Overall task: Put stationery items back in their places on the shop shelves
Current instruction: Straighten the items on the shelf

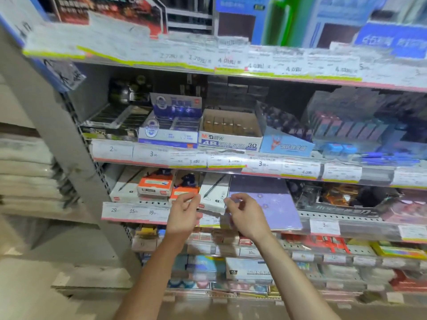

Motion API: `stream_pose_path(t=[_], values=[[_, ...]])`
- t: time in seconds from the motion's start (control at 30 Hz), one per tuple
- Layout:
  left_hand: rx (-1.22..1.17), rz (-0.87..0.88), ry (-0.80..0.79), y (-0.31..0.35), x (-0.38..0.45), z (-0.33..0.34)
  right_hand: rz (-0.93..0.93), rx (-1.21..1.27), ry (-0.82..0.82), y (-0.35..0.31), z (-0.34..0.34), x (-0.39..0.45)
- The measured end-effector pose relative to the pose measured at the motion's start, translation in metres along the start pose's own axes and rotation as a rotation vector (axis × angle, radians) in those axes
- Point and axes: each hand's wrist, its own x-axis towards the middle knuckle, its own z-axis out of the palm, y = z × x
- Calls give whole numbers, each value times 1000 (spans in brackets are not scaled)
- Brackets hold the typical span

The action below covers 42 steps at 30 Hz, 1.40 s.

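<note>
- Head view: a grey metal shop shelf unit (69,144) rises in tiers, each front edge lined with white price labels (150,154) on pink and yellow-green strips.
- Both arms reach up to the third tier down. The left hand (183,214) and the right hand (246,215) sit at either lower corner of a white pen box (213,192), fingers curled in, fingertips and thumb closing on the box's front corners; blur keeps me from telling how firm the pinch is.
- The white pen box lies flat at the shelf's front edge, between an orange box (182,192) on its left and a purple patterned pad (265,202) on its right, touching or just beside both.
- One tier up stands an open eraser carton (230,140) marked "4B ERASER 30", with a blue-and-white display box (169,132) just left of it.
- Left of the upright, pale folded stacks (25,176) fill a neighbouring rack.
- Lower tiers hold small colourful packs, too blurred to name.
</note>
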Motion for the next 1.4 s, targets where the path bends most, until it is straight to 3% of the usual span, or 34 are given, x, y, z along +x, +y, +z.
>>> stream_pose_path(t=[0.33,0.73,1.0,1.17,1.4], values=[[-47,23,36,5,-16,6,80,237,-101,-9,1,-10],[-81,58,175,20,-63,5,3,395,-242,-22,-21,-36],[-171,100,204,28,-66,-53,-73,401,-283,-57,19,-52],[-199,188,145,27,-53,-113,-124,365,-230,-89,67,-62],[-231,165,115,26,-33,-197,-147,320,-156,-128,146,-67]])
